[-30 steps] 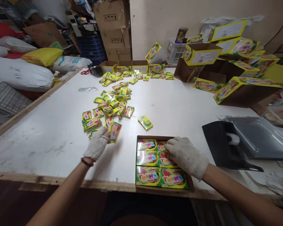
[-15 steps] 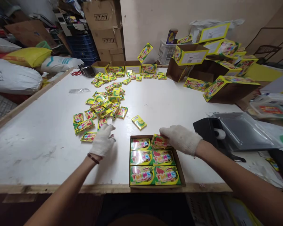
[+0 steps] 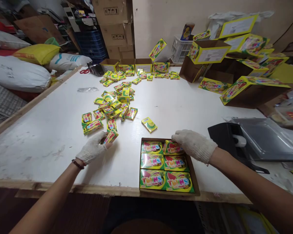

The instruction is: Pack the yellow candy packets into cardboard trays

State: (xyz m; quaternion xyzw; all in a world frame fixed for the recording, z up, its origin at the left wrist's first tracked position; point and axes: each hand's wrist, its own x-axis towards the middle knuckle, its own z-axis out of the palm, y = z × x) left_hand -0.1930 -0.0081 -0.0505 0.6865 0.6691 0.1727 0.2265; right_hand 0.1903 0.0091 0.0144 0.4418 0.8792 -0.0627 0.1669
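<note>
My left hand [image 3: 92,149], in a white knit glove, pinches a small green and yellow candy box [image 3: 111,136] just above the table. Beside it lies a loose pile of similar small boxes [image 3: 108,107]. Near the table's front edge stands an open display carton [image 3: 197,191] with rows of "TWINS" candy boxes [image 3: 152,179] lying face up. At its far right corner my gloved right hand [image 3: 195,144] has its fingers on one candy box [image 3: 172,147], which sits slightly tilted. The fingertips behind that box are partly hidden. A single box [image 3: 149,124] lies beyond the carton.
A black tape dispenser [image 3: 226,139] and clear plastic sheets [image 3: 261,138] lie at the right. Empty display cartons [image 3: 210,53] are stacked at the back right, with more along the back edge. Red scissors [image 3: 84,71] and a plastic wrapper [image 3: 87,89] lie at the far left.
My left hand has picked up a candy box from the near side of the pile and drawn it left. The right hand stays at the carton's far right corner. The view has shifted slightly.
</note>
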